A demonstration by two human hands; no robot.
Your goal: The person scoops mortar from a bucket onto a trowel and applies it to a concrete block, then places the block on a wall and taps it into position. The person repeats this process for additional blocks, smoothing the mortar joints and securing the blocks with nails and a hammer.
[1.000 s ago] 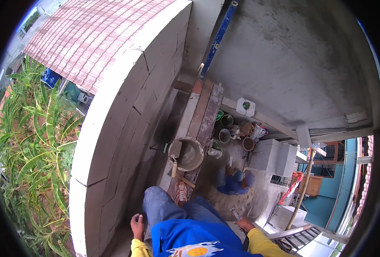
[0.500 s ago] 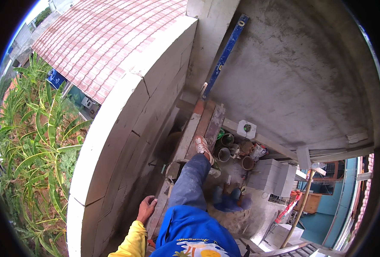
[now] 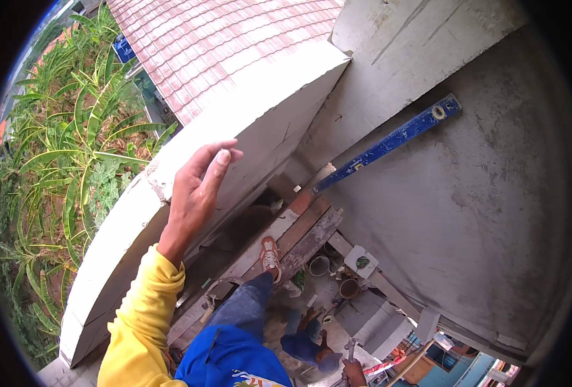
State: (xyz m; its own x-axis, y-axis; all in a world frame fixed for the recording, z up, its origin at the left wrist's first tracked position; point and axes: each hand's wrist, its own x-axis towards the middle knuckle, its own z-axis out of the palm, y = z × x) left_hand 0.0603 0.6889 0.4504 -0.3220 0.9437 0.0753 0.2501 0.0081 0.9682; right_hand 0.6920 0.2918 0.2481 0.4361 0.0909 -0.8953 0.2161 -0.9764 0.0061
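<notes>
- Grey wall [image 3: 492, 193] fills the right side of the frame; pale block wall [image 3: 118, 238] curves from upper centre to lower left.
- Red-tiled roof [image 3: 228, 45] at top, left of centre; green plants [image 3: 73, 148] along the left side.
- Left hand [image 3: 192, 193]: left of centre, raised, yellow sleeve [image 3: 141, 306] below it. Thumb and fingers slightly parted, narrow gap, nothing held. Overlaps the block wall in view; contact cannot be told.
- Right hand [image 3: 354, 373]: bottom edge, right of centre, closed around a grey tool [image 3: 350, 349]. Tool points upward in the frame; its kind cannot be told.
- Blue level [image 3: 389, 143]: upper right of centre, slanting, lower end near the planks [image 3: 302, 235].
- Planks run diagonally through the centre; one shoe [image 3: 270, 253] rests on them. Basin [image 3: 223, 286] lower left of the shoe, partly hidden by the leg [image 3: 241, 309].
- Two buckets [image 3: 348, 288] right of the planks, near a white slab [image 3: 361, 258] bearing something green.
- Co-worker [image 3: 302, 345] in blue, lower centre, left of the tool.
- Grey blocks [image 3: 370, 319] stacked above and right of the co-worker.
</notes>
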